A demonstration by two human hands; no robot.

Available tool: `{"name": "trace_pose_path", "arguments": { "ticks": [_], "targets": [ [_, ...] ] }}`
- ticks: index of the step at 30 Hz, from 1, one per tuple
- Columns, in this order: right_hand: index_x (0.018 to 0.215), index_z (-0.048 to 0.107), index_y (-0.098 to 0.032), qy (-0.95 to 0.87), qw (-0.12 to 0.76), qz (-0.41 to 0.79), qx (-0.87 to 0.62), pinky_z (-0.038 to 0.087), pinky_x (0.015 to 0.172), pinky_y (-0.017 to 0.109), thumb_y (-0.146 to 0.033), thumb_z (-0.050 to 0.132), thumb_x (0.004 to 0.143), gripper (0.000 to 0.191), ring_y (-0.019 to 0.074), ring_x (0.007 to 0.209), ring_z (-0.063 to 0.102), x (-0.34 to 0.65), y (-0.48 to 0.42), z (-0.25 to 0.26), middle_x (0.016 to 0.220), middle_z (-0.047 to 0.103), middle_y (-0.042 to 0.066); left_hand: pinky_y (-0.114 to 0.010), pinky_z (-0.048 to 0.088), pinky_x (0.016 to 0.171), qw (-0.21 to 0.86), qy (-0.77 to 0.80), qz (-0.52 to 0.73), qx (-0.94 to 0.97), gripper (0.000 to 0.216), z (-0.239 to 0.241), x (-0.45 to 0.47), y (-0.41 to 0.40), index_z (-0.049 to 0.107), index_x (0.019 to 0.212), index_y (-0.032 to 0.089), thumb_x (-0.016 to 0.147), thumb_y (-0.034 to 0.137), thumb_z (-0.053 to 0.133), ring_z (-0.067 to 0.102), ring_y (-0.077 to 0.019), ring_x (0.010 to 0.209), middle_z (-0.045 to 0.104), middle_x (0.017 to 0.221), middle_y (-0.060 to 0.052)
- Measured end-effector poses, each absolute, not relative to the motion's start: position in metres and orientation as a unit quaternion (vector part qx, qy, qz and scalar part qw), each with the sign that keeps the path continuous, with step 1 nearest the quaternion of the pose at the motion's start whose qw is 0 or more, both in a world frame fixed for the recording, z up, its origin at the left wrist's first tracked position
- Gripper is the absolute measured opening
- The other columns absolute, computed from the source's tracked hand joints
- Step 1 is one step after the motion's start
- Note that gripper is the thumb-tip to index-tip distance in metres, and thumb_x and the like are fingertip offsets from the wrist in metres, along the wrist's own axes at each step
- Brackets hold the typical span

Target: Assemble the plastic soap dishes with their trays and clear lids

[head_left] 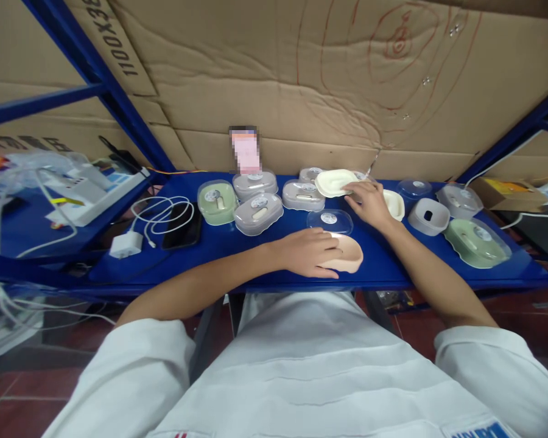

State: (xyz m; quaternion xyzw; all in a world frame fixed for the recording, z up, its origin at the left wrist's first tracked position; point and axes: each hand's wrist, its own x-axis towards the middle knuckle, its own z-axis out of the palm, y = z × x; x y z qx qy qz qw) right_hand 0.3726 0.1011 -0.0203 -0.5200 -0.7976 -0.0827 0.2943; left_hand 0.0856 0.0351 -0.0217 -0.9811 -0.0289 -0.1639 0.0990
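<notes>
My left hand (311, 252) rests over the left side of a peach oval soap box (352, 254), its fingers on the rim. The box lies near the table's front edge, and part of it is hidden under the hand. Farther back, my right hand (369, 201) grips a shallow cream tray (335, 182) by its right end, holding it tilted. Just right of that hand is a cream box (395, 205), partly covered by the wrist. A clear lid (329, 221) with a round sticker lies between my hands, behind the peach box.
Lidded grey boxes (258, 213) and a green one (218, 202) stand left. To the right are an open grey box (429, 216), another clear lid (414, 188) and a green box (477, 242). A phone (246, 150) leans on the cardboard; a charger (126, 244) lies far left.
</notes>
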Motion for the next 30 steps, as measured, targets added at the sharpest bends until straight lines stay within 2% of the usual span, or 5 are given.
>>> {"name": "trace_pose_path", "arguments": {
  "ticks": [3, 8, 17, 23, 30],
  "targets": [
    [0.114, 0.078, -0.023, -0.802, 0.304, -0.070, -0.509, 0.041, 0.115, 0.059, -0.042, 0.056, 0.105, 0.031, 0.0348, 0.122, 0.072, 0.368, 0.100, -0.022, 0.120, 0.082, 0.012, -0.038, 0.050, 0.104, 0.075, -0.009, -0.122, -0.990, 0.035, -0.024, 0.090, 0.027, 0.074, 0.131, 0.022, 0.107, 0.047, 0.066, 0.072, -0.0256, 0.116, 0.078, 0.127, -0.011],
    [0.108, 0.077, -0.026, -0.847, 0.343, -0.045, -0.405, 0.051, 0.105, 0.052, -0.045, 0.057, 0.108, 0.027, 0.0299, 0.107, 0.073, 0.344, 0.074, -0.008, 0.107, 0.081, 0.009, -0.036, 0.052, 0.080, 0.033, -0.092, -0.123, -0.988, 0.051, -0.008, 0.073, 0.040, 0.075, 0.110, 0.020, 0.099, 0.069, 0.069, 0.073, -0.0270, 0.101, 0.077, 0.108, -0.011],
    [0.113, 0.075, -0.025, -0.897, 0.350, 0.042, -0.267, 0.062, 0.091, 0.040, -0.036, 0.054, 0.113, 0.025, 0.0242, 0.103, 0.073, 0.309, 0.041, -0.003, 0.109, 0.074, 0.011, -0.045, 0.047, 0.099, 0.124, -0.161, -0.207, -0.957, 0.040, 0.015, 0.057, 0.067, 0.068, 0.118, 0.016, 0.105, 0.054, 0.063, 0.064, -0.0337, 0.111, 0.068, 0.119, -0.016],
    [0.110, 0.078, -0.026, -0.925, 0.290, 0.033, -0.244, 0.059, 0.096, 0.042, -0.034, 0.052, 0.112, 0.027, 0.0233, 0.105, 0.075, 0.310, 0.039, -0.002, 0.111, 0.079, 0.008, -0.039, 0.047, 0.097, -0.025, -0.191, -0.146, -0.970, 0.030, 0.001, 0.049, 0.089, 0.068, 0.119, 0.018, 0.106, 0.044, 0.061, 0.068, -0.0283, 0.111, 0.072, 0.118, -0.011],
    [0.144, 0.070, -0.019, -0.969, 0.196, -0.021, -0.148, 0.055, 0.108, 0.049, -0.049, 0.068, 0.106, 0.049, 0.0323, 0.131, 0.070, 0.276, 0.007, -0.015, 0.139, 0.076, 0.016, -0.034, 0.050, 0.083, 0.002, -0.267, -0.165, -0.950, 0.026, 0.018, 0.049, 0.087, 0.070, 0.118, 0.017, 0.108, 0.036, 0.056, 0.071, -0.0262, 0.104, 0.075, 0.117, -0.010]
  ]
}}
